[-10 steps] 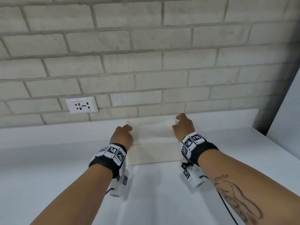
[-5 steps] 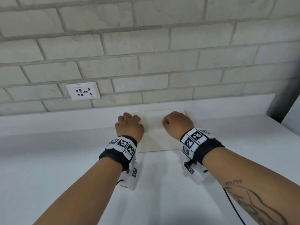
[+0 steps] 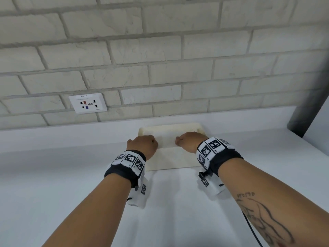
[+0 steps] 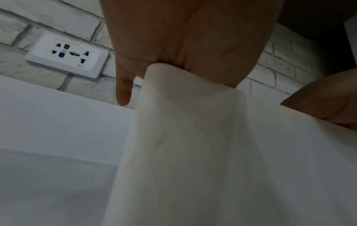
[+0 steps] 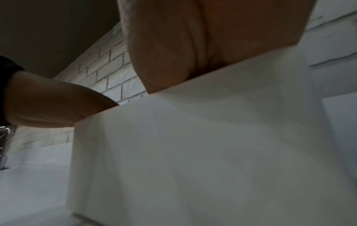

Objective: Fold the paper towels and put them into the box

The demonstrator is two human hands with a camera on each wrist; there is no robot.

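A cream paper towel [image 3: 171, 158] lies on the white table [image 3: 53, 193] close to the wall. Its far part is curled over toward me, with a rounded fold [image 3: 170, 127] along the back. My left hand [image 3: 142, 146] grips the folded-over edge on the left and my right hand [image 3: 189, 142] grips it on the right, fingers curled under and hidden. In the left wrist view the paper towel [image 4: 212, 152] runs up into my left hand [image 4: 183, 38]. The right wrist view shows the paper towel [image 5: 193, 145] held under my right hand [image 5: 193, 45]. No box is in view.
A pale brick wall [image 3: 160, 59] with a white power socket [image 3: 88, 103] rises behind a low white ledge [image 3: 62, 136]. At the far right a dark post [image 3: 306, 111] stands beside a white panel [image 3: 318, 125].
Both hands have drawn the towel's far edge from the back toward me and come closer together, so the raised flap now lies folded over the near part.
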